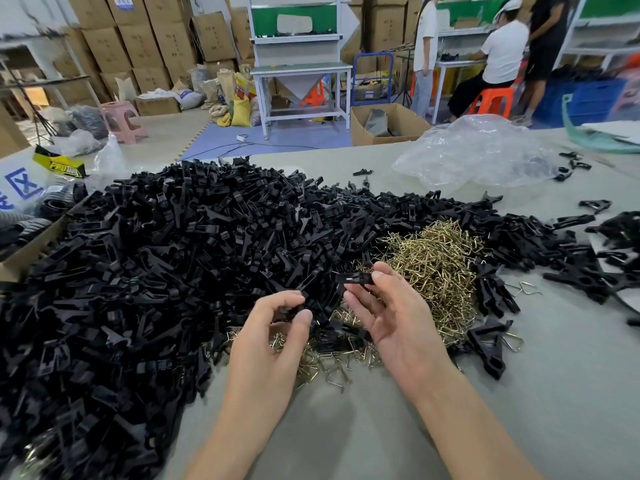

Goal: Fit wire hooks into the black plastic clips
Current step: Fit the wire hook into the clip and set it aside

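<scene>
Grey matte surface (346, 427), warehouse behind stacked with cardboard boxes (138, 39). Glossy black plastic clips (156, 254) heap on your left, with brassy bent wire hooks (433, 265) tangled just beside them. Your right hand (391, 323) has its grip clamped on a flat slotted clip (355, 278), thumb against forefinger. Your left hand (273, 344) pinches another black piece (294, 309), fingers curled. Crinkled clear plastic bag (478, 150) lies beyond.

A blue boxed X marks the white bag (12, 177)

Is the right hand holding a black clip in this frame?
Yes, the right hand pinches a black clip between thumb and fingertips, raised above the pile of wire hooks.
</scene>
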